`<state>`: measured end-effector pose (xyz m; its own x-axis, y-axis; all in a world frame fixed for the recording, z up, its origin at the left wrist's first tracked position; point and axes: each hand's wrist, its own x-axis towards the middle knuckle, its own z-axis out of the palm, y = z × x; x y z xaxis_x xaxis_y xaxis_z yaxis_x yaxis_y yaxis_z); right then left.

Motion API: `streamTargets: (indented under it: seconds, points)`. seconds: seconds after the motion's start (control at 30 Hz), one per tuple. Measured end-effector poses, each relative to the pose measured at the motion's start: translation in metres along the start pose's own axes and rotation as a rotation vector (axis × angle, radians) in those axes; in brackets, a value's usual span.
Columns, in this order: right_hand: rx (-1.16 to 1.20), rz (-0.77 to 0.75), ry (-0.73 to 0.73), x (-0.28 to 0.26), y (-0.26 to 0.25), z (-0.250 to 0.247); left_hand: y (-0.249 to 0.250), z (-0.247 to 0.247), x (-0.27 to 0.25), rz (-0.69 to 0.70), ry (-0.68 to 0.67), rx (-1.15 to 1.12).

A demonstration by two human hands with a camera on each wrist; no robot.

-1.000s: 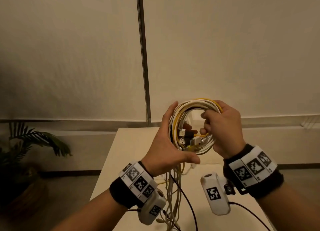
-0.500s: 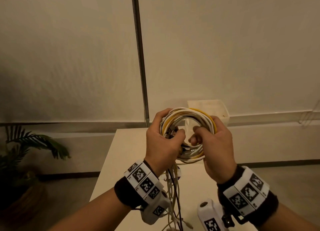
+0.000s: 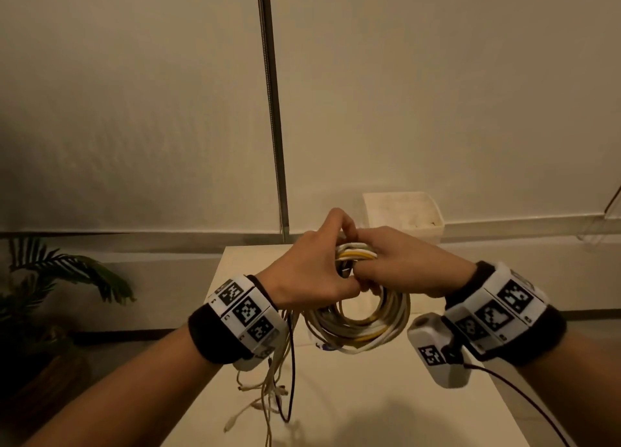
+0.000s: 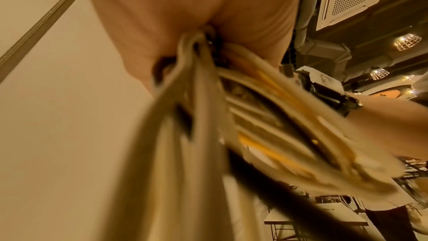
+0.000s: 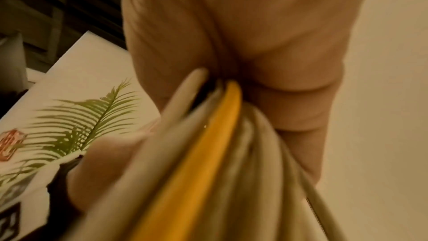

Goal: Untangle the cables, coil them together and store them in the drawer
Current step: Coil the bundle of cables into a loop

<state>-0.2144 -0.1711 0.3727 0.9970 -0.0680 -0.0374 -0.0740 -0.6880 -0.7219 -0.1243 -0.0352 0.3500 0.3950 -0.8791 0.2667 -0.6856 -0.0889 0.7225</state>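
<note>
A coil of white and yellow cables (image 3: 361,325) hangs in the air above the white table (image 3: 369,399), held at its top by both hands. My left hand (image 3: 316,272) grips the coil's top from the left, fingers curled round the strands. My right hand (image 3: 389,262) grips the same spot from the right, close against the left hand. Loose cable ends (image 3: 268,389) with plugs and a black cable dangle below the left wrist. The wrist views show the cable bundle (image 4: 266,116) and the yellow strand (image 5: 208,144) running out of each closed palm. No drawer shows clearly.
A white open bin (image 3: 403,216) stands at the table's far edge against the wall. A potted palm (image 3: 57,278) stands on the floor at the left. A dark vertical strip (image 3: 272,110) runs down the wall. The table's left edge drops to the floor.
Both hands have lowered and come together at the coil's top. The coil, upright and facing me before, now hangs below the hands. The view has tilted and the bin shows behind.
</note>
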Motion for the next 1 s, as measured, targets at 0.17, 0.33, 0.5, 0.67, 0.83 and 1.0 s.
streamTargets:
  seconds: [0.17, 0.33, 0.5, 0.67, 0.83, 1.0]
  points:
    - [0.249, -0.055, 0.120, -0.002, 0.008, 0.004, 0.001, 0.002, -0.009, -0.048, 0.074, -0.261]
    - [0.369, -0.109, 0.277, -0.010, 0.017, 0.012, -0.018, 0.012, -0.027, -0.069, 0.233, -0.532]
    - [0.636, -0.109, 0.437, -0.016, 0.023, 0.011, -0.029, 0.028, -0.040, -0.085, 0.235, -0.611]
    - [0.676, -0.127, 0.688, -0.014, 0.020, 0.037, -0.020, 0.042, -0.029, -0.077, 0.439, -0.627]
    - [0.752, -0.104, 0.701, -0.014, 0.026, 0.053, -0.018, 0.044, -0.021, -0.146, 0.502, -0.645]
    - [0.585, -0.073, 0.420, -0.023, 0.035, 0.033, -0.018, 0.026, -0.017, -0.150, 0.400, -0.508]
